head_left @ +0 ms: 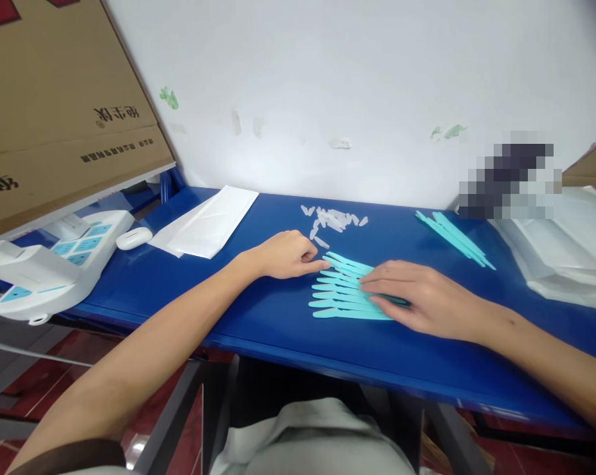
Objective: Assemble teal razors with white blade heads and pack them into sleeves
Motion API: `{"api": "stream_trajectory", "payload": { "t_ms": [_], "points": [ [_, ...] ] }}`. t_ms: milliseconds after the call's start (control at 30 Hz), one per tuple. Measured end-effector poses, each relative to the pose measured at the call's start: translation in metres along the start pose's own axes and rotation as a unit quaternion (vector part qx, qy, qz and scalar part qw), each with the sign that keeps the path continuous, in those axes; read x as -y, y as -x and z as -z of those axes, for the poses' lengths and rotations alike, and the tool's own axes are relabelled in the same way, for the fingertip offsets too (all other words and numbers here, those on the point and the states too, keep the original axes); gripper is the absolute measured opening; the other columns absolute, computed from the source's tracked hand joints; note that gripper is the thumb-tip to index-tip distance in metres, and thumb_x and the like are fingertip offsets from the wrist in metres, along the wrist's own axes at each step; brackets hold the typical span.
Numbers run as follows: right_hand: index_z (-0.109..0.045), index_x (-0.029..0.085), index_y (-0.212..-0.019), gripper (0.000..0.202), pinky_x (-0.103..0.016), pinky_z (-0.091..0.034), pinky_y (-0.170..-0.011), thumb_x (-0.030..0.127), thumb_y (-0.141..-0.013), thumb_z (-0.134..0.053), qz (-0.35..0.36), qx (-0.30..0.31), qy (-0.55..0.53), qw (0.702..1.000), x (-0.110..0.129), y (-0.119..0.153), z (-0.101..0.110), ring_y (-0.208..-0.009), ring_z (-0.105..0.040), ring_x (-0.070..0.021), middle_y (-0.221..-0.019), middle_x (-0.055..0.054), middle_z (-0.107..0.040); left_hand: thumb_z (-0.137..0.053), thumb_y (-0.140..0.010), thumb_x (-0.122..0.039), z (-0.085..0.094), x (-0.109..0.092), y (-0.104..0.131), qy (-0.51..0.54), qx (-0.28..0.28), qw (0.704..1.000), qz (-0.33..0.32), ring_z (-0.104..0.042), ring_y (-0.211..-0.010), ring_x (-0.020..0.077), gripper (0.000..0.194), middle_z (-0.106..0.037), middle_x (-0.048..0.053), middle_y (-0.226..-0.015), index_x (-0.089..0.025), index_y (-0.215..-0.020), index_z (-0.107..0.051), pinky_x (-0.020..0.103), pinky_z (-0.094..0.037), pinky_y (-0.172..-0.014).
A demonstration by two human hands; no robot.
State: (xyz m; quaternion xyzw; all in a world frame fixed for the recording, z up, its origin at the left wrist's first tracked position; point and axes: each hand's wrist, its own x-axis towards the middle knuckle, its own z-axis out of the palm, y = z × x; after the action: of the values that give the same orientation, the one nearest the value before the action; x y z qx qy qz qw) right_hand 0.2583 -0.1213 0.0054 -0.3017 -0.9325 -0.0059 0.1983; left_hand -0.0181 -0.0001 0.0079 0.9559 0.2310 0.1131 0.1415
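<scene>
Several slim teal plastic sticks [338, 297], shaped like eyebrow razors, lie side by side in a fan on the blue table. My right hand [416, 293] rests over their right part, fingers stretched out and thumb apart, hiding their far ends. Beside the upper left tips is my left hand [290, 255], its fingers curled and thumb drawn in. Its thumb tip meets or nearly meets a stick's end; whether anything is pinched there is hidden. Just beyond that hand, small translucent pieces like caps [333, 219] lie in a loose pile.
More teal sticks [451, 239] lie at the back right, near white plastic wrapping [565, 251]. White paper sheets [213, 221] lie back left, beside a white earbud case [134, 238] and a power strip [87, 247] with plugs. A cardboard box [65, 86] leans over that side; a white wall [327, 86] stands behind.
</scene>
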Motion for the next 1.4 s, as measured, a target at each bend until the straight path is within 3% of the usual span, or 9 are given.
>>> {"api": "stream_trajectory", "payload": {
  "t_ms": [367,633,933,1400],
  "points": [
    [-0.077,0.017,-0.115,0.028,-0.041,-0.058,-0.089,0.022,-0.103,-0.052,0.009,0.014,0.069,0.997,-0.002,0.000,0.001,-0.102,-0.073,-0.0240,-0.110,-0.009,-0.080,-0.052,-0.097,-0.064,-0.003,-0.001,-0.002,-0.012,0.003,1.000,0.010,-0.031,-0.047,0.0114,0.062,-0.039,-0.003,-0.049,-0.020,-0.056,-0.035,0.031,-0.023,-0.056],
    [-0.077,0.020,-0.119,0.027,-0.043,-0.058,-0.092,0.022,-0.102,-0.055,0.024,0.003,0.042,0.999,0.002,0.000,0.001,-0.105,-0.073,-0.0237,-0.118,-0.010,-0.078,-0.055,-0.095,-0.067,-0.006,-0.002,-0.003,-0.019,0.011,0.999,0.031,-0.034,-0.048,0.0122,0.065,-0.045,-0.002,-0.050,-0.020,-0.054,-0.037,0.032,-0.023,-0.055],
    [-0.075,0.023,-0.128,0.034,-0.042,-0.056,-0.090,0.030,-0.098,-0.061,0.038,0.044,0.028,0.998,0.018,-0.003,0.004,-0.107,-0.071,-0.0263,-0.120,-0.013,-0.073,-0.054,-0.094,-0.068,-0.007,-0.004,-0.003,-0.032,0.011,0.999,0.037,-0.033,-0.046,0.0125,0.066,-0.047,0.000,-0.049,-0.020,-0.052,-0.037,0.032,-0.023,-0.055],
    [-0.075,0.021,-0.126,0.033,-0.046,-0.053,-0.092,0.031,-0.101,-0.058,0.027,0.027,0.054,0.998,0.010,-0.002,0.000,-0.110,-0.069,-0.0283,-0.123,-0.014,-0.074,-0.058,-0.094,-0.067,-0.009,-0.002,-0.003,-0.027,0.005,0.999,0.024,-0.036,-0.047,0.0132,0.065,-0.048,0.000,-0.050,-0.020,-0.053,-0.039,0.032,-0.024,-0.055]
  ]
}}
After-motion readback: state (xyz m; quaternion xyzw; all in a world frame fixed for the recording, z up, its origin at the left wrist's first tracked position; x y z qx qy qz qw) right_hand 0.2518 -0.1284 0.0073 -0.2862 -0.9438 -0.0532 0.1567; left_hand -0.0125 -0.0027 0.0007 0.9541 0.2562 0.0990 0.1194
